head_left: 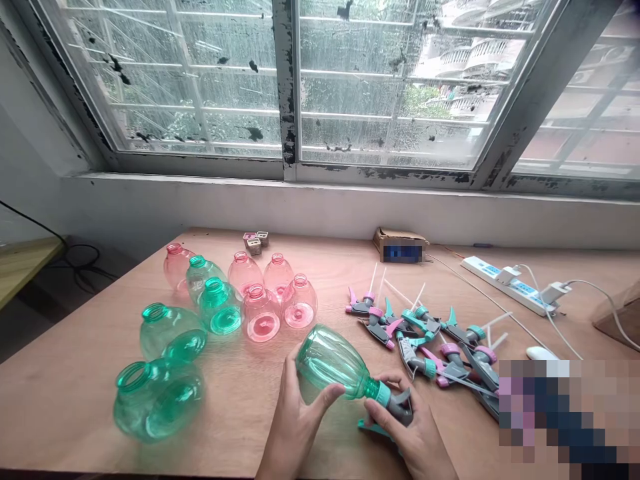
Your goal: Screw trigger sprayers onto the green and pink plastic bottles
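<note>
My left hand (296,417) wraps around the body of a green plastic spray bottle (333,363) lying tilted over the wooden table (75,373). On the bottle's neck sits a grey and teal trigger sprayer head (397,403), and my right hand (413,433) is closed around it. A pile of loose trigger heads (430,337) in pink, teal and grey lies just right of the bottle. Empty green bottles (165,373) stand at the left, with pink bottles (263,303) behind them.
A small cardboard box (400,243) and a white power strip (510,283) with plugged cables lie at the back right. Small square blocks (255,241) rest near the wall. A white mouse (541,353) is at the right. Windows rise behind the table.
</note>
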A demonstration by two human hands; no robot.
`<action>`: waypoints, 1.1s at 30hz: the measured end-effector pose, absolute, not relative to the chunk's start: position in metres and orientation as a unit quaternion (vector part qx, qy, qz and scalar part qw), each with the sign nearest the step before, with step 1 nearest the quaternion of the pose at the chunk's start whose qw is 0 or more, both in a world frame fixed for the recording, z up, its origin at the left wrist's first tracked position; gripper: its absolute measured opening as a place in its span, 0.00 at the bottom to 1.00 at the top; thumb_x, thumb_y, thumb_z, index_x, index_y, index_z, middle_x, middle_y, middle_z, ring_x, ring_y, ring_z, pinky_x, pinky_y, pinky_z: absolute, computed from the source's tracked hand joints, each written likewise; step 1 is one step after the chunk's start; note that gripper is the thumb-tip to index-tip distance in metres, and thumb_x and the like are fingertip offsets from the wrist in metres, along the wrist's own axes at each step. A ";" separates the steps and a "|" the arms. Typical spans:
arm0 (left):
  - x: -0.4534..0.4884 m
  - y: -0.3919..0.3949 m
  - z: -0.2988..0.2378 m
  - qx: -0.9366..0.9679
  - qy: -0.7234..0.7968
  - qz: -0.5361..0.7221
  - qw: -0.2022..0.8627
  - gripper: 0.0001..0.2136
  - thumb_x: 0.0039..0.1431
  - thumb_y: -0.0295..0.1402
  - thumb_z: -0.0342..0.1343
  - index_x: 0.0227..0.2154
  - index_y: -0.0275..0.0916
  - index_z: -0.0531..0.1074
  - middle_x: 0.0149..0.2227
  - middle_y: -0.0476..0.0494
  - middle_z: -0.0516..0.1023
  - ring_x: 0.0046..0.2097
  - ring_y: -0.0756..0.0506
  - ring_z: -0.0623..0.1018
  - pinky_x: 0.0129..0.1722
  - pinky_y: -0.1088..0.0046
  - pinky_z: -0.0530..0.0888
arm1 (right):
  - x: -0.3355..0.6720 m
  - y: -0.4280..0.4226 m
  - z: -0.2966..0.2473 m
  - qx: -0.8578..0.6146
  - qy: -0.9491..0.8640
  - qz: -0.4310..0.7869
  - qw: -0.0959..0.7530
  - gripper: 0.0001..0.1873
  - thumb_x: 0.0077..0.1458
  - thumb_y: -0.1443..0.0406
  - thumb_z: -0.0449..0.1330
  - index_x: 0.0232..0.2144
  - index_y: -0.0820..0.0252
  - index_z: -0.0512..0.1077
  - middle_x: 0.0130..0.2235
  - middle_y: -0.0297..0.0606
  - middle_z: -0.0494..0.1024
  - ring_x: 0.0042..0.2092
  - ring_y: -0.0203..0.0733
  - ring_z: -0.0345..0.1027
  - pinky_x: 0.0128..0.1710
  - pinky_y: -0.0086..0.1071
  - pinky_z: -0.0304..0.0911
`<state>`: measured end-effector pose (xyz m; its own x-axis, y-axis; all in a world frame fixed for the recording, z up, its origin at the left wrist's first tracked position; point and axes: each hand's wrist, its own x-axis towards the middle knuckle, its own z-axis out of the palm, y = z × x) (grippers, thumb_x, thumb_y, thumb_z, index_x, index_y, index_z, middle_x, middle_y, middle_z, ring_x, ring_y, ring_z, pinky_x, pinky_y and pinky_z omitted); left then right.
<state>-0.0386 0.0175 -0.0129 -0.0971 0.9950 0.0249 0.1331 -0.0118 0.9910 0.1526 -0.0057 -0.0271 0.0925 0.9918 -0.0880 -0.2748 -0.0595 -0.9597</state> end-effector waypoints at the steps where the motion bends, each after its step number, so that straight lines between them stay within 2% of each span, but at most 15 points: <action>1: -0.039 0.018 -0.012 0.515 0.550 0.491 0.436 0.36 0.57 0.51 0.67 0.62 0.45 0.61 0.65 0.36 0.70 0.70 0.32 0.66 0.70 0.49 0.60 | 0.153 -0.006 -0.025 -0.469 -0.379 0.558 0.570 0.26 0.48 0.50 0.78 0.40 0.58 0.76 0.30 0.34 0.82 0.29 0.43 0.76 0.32 0.36 0.76; 5: -0.039 0.021 -0.011 0.539 0.546 0.488 0.415 0.35 0.53 0.47 0.71 0.61 0.47 0.64 0.63 0.40 0.72 0.69 0.33 0.67 0.71 0.51 0.60 | 0.158 -0.002 -0.023 -0.457 -0.377 0.574 0.565 0.25 0.51 0.50 0.77 0.42 0.57 0.73 0.26 0.31 0.80 0.29 0.44 0.77 0.34 0.37 0.76; 8: -0.040 0.021 -0.013 0.557 0.546 0.486 0.395 0.35 0.55 0.45 0.70 0.63 0.48 0.64 0.62 0.41 0.73 0.69 0.33 0.67 0.72 0.50 0.59 | 0.162 0.000 -0.025 -0.448 -0.383 0.581 0.562 0.26 0.52 0.51 0.76 0.43 0.57 0.71 0.26 0.32 0.80 0.30 0.44 0.77 0.35 0.37 0.76; 13: -0.040 0.020 -0.017 0.541 0.553 0.486 0.405 0.41 0.50 0.48 0.73 0.64 0.49 0.61 0.65 0.41 0.71 0.69 0.31 0.67 0.71 0.49 0.61 | 0.160 -0.001 -0.024 -0.446 -0.392 0.581 0.557 0.24 0.52 0.53 0.77 0.42 0.57 0.71 0.28 0.31 0.81 0.31 0.41 0.76 0.36 0.34 0.76; 18: -0.039 0.022 -0.015 0.499 0.542 0.515 0.439 0.32 0.57 0.51 0.67 0.60 0.47 0.63 0.61 0.40 0.75 0.66 0.32 0.71 0.67 0.50 0.66 | 0.160 -0.002 -0.019 -0.440 -0.385 0.593 0.553 0.24 0.52 0.54 0.77 0.43 0.56 0.72 0.29 0.29 0.80 0.32 0.41 0.76 0.37 0.35 0.76; 23: -0.038 0.025 -0.007 0.536 0.519 0.500 0.440 0.31 0.58 0.46 0.68 0.61 0.48 0.65 0.65 0.41 0.71 0.71 0.34 0.65 0.72 0.52 0.59 | 0.162 0.000 -0.016 -0.446 -0.364 0.589 0.567 0.27 0.50 0.49 0.77 0.42 0.57 0.71 0.26 0.31 0.81 0.29 0.43 0.76 0.36 0.37 0.75; 25: -0.038 0.024 -0.008 0.540 0.512 0.501 0.442 0.30 0.60 0.44 0.67 0.62 0.48 0.65 0.66 0.41 0.71 0.71 0.35 0.66 0.72 0.52 0.58 | 0.161 -0.001 -0.014 -0.450 -0.361 0.582 0.573 0.27 0.49 0.50 0.77 0.41 0.57 0.72 0.26 0.31 0.80 0.30 0.43 0.76 0.36 0.37 0.75; 27: -0.038 0.023 -0.010 0.542 0.512 0.499 0.441 0.31 0.59 0.44 0.67 0.63 0.48 0.63 0.65 0.41 0.71 0.70 0.35 0.67 0.72 0.52 0.58 | 0.159 -0.003 -0.012 -0.455 -0.363 0.578 0.572 0.27 0.49 0.50 0.78 0.41 0.57 0.72 0.27 0.30 0.80 0.30 0.42 0.76 0.36 0.37 0.76; 31: -0.038 0.018 -0.014 0.531 0.525 0.506 0.432 0.40 0.52 0.45 0.73 0.65 0.48 0.60 0.67 0.39 0.69 0.71 0.32 0.64 0.72 0.49 0.57 | 0.155 -0.006 -0.011 -0.471 -0.374 0.568 0.561 0.26 0.49 0.50 0.77 0.41 0.56 0.73 0.28 0.30 0.80 0.31 0.43 0.77 0.35 0.35 0.75; 33: -0.039 0.017 -0.015 0.520 0.520 0.518 0.437 0.41 0.54 0.47 0.71 0.66 0.47 0.58 0.69 0.37 0.67 0.72 0.32 0.63 0.72 0.47 0.57 | 0.154 -0.007 -0.011 -0.475 -0.378 0.564 0.560 0.26 0.48 0.51 0.78 0.41 0.56 0.74 0.30 0.30 0.80 0.31 0.42 0.77 0.35 0.35 0.76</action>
